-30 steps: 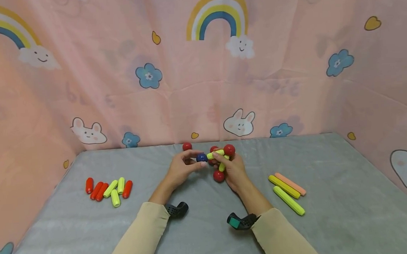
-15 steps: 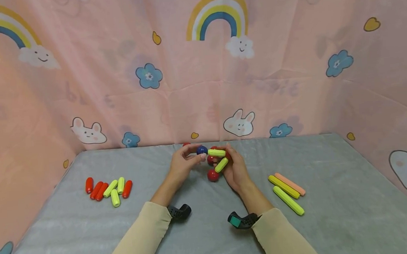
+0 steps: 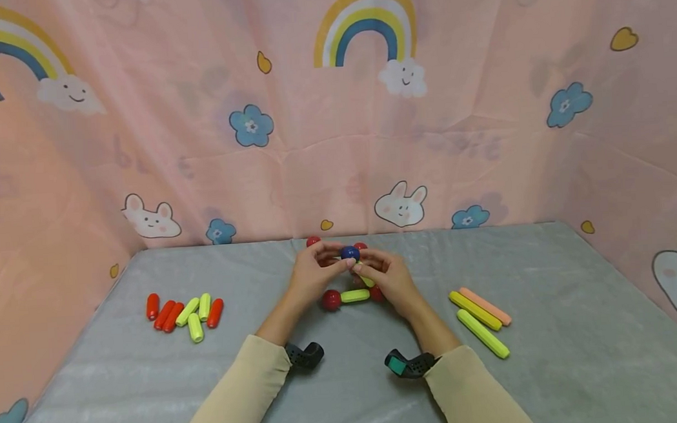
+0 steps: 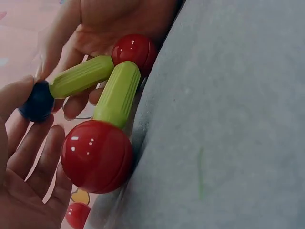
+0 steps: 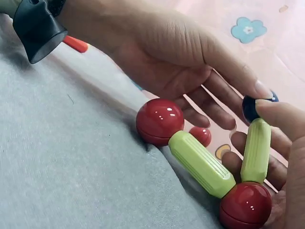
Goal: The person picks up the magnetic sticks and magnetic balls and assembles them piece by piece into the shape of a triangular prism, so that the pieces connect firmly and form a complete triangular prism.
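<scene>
My left hand (image 3: 310, 275) pinches a blue ball (image 3: 349, 254) between thumb and fingers. From the other side the thumb of my right hand (image 3: 395, 284) presses on the same ball, its fingers behind the short light-green rod (image 5: 256, 151) joined there. That rod runs to a red ball (image 5: 245, 205) by my right palm. A second light-green rod (image 3: 355, 296) leads from it to another red ball (image 3: 331, 300), low near the cloth. In the left wrist view, this end ball (image 4: 96, 156) is nearest the camera.
Short red rods (image 3: 153, 306) and light-green rods (image 3: 195, 327) lie at left. Longer rods, yellow (image 3: 475, 311), light green (image 3: 482, 334) and peach (image 3: 486, 306), lie at right. Behind my hands are loose red balls (image 3: 313, 241). A patterned curtain (image 3: 335, 160) stands behind the grey-covered table.
The joined rods and balls have turned, so the end red ball has swung left and the lower rod lies level. The blue ball has moved right, and my hands have come together at it.
</scene>
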